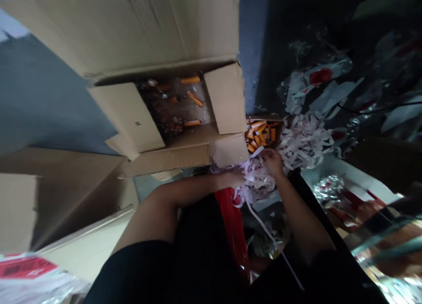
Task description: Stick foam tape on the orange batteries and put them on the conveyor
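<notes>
My left hand (234,178) reaches into a tangled bunch of pale, narrow strips (259,181). Its fingers are hidden among them. My right hand (273,162) is at the upper edge of the same bunch, fingers closed in a pinch at a white strip (256,153). Just beyond the hands is a small carton of short orange pieces (260,135), too blurred to name. Another heap of pale strips (306,141) lies to the right of my right hand. One long strip trails down over my dark clothing. Something red (232,220) hangs below my left hand.
A large open cardboard box (184,157) stands ahead, with a few orange pieces (195,99) inside. More cardboard (72,185) is at the left. Clear plastic bags (316,77) litter the floor at right. Another person's hand (367,211) shows at lower right.
</notes>
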